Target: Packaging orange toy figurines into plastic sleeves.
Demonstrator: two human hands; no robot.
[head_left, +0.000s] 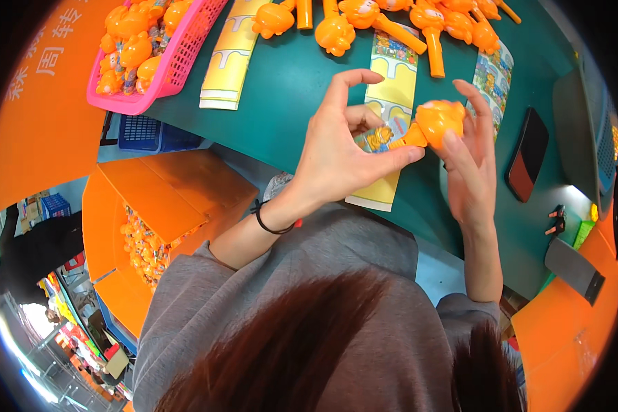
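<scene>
Over the green table, my left hand has its thumb and lower fingers around the printed, see-through tube of an orange toy. Its index finger is raised and curled. My right hand grips the toy's glossy, rounded orange head between thumb and fingers. An orange ribbed neck joins the head and the tube. Beneath the hands lies a yellow sticker strip with printed pictures. Part of the tube is hidden by my left hand.
Several orange toys with stick handles lie along the table's far side. A pink basket of orange pieces stands far left. More strips lie nearby. A dark phone rests at right. An orange box stands left below the table.
</scene>
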